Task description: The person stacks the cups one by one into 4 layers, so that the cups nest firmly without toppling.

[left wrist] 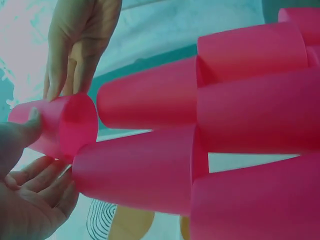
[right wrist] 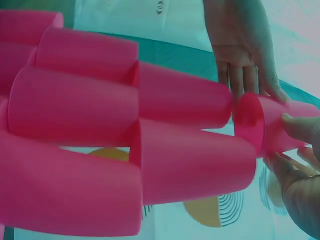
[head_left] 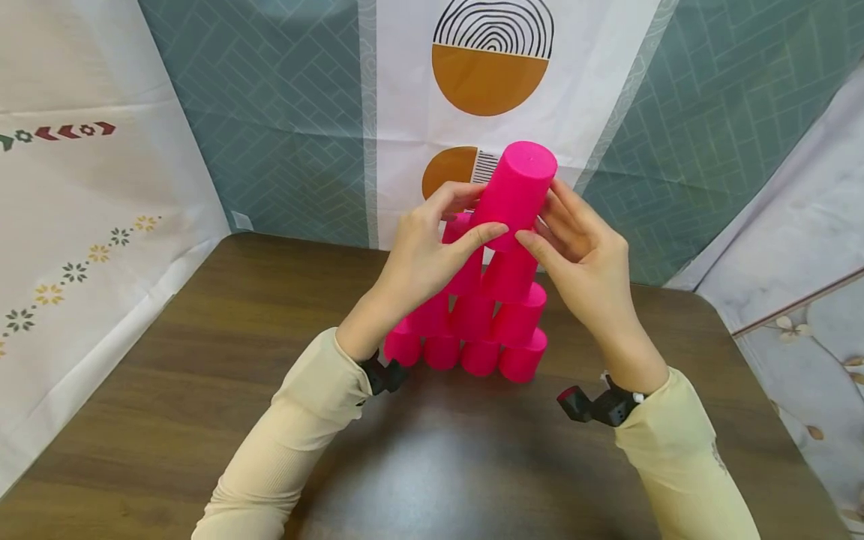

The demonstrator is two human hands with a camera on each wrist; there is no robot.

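A pink plastic cup [head_left: 516, 187], mouth down, is held between both hands at the top of a stack of pink cups. From the left, my left hand [head_left: 418, 251] pinches it, thumb near the rim and fingers behind. On the right side, my right hand [head_left: 594, 262] holds it between thumb and fingers. In the left wrist view, the rim of the held cup [left wrist: 47, 127] is close to the bases of two upper cups [left wrist: 137, 170]. Whether it rests on them I cannot tell. The right wrist view shows the held cup [right wrist: 280, 122] at the same height.
Below, upside-down pink cups [head_left: 481, 358] form a tiered pyramid on the brown wooden table [head_left: 236, 360]. Behind it hangs a patterned cloth [head_left: 270, 135], with light cloths at both sides. A black wrist camera [head_left: 597, 405] is strapped to each forearm.
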